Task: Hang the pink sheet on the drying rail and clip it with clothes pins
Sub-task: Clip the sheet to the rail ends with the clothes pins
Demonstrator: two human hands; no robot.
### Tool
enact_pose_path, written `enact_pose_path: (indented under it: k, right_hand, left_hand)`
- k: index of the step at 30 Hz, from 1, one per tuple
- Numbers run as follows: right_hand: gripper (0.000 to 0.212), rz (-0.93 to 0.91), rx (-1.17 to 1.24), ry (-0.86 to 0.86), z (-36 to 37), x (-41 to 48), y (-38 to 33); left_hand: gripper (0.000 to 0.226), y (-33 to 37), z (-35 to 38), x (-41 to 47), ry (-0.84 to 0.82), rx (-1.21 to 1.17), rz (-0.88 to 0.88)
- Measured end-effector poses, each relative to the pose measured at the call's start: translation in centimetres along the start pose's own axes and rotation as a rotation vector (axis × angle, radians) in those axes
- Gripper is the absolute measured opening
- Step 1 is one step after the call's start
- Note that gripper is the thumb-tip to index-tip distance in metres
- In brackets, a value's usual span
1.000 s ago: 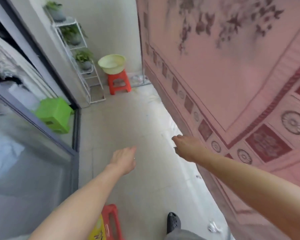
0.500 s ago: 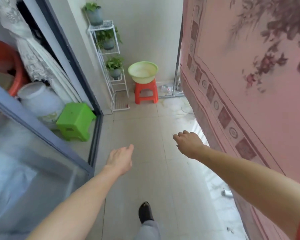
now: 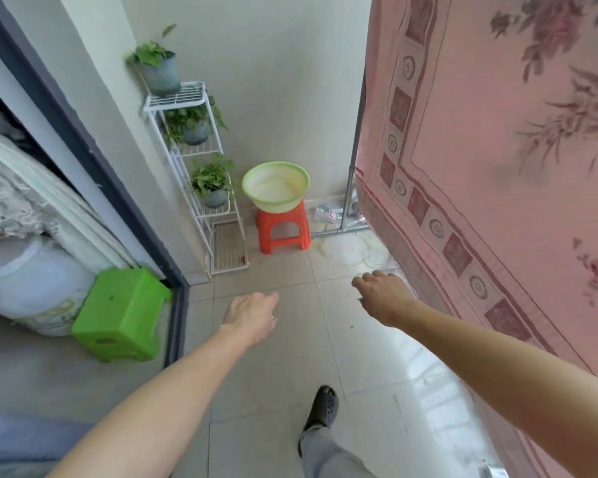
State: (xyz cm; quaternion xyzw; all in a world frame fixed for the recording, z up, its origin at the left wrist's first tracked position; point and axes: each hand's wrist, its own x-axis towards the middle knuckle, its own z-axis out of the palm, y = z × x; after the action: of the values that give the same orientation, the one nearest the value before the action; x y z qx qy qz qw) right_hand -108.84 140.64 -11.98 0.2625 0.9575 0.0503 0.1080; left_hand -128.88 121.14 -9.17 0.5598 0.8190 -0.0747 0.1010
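1. Far to the left of your left hand (image 3: 252,317), a green stool (image 3: 120,313) stands on the floor beside a white lidded tub (image 3: 28,277), both well apart from your grip.
2. Your left hand is held out over the tiled floor (image 3: 283,367), palm down, fingers straight and close together, holding nothing.
3. Beyond and between your two hands, a white wire plant stand (image 3: 201,174) lines the wall, and just right of it a pale green basin (image 3: 276,186) sits on an orange stool (image 3: 283,226).
4. Your right hand (image 3: 382,291) is out ahead with its fingers curled loosely downward; it grips nothing that you can see.
5. The pink sheet (image 3: 497,150) hangs just beside that right hand, on its right, filling that whole side. Its patterned border passes close behind your knuckles, but whether it touches them cannot be told.
6. Below your arms, a dark shoe (image 3: 321,407) steps on the tiles.
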Motion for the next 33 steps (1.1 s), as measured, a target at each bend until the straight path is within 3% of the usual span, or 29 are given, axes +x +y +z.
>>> enact_pose_path:
  k: [15, 27, 33]
  right_hand:
    - [0.026, 0.078, 0.062, -0.043, -5.9, 31.9, 11.7]
    - [0.024, 0.377, 0.134, 0.107, -15.7, 52.1, 21.2]
    - [0.026, 0.477, 0.075, 0.2, -23.8, 57.4, 29.9]
  left_hand:
    - [0.026, -13.4, -8.0, 31.0, -0.021, -0.051, -0.04]
    - [0.03, -22.0, -17.8, 58.8, 0.009, -0.138, 0.195]
    - [0.036, -18.1, -25.4, 72.3, 0.122, -0.211, 0.346]
